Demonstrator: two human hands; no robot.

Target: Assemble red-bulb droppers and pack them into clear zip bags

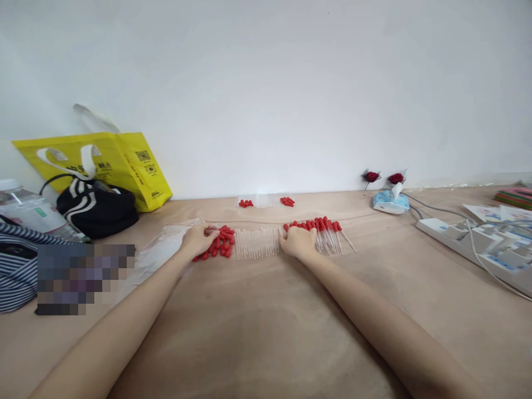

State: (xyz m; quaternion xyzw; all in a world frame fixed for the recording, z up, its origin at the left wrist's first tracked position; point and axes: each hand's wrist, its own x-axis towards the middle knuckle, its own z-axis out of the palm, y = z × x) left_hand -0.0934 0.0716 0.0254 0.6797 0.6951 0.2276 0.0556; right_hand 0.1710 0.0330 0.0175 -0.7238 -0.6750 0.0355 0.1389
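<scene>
My left hand (200,240) is at the left edge of a heap of small red drop-shaped pieces (224,241), thumb and fingers closed on one of them. Right of the heap lies a row of thin white cotton swabs (257,242), side by side. At the row's right end, my right hand (297,241) is closed in a pinch at the last swab; its fingertips are partly hidden. Beyond that hand lie swabs with red tips (326,235), side by side, partly covered by the hand.
Clear plastic bags (160,249) lie left of the heap. Near the wall is a clear bag with red pieces (287,201). A yellow bag (145,172) and black pouch (97,208) stand left. Right are wipes (389,203), dark red roses (396,178) and a power strip (444,230).
</scene>
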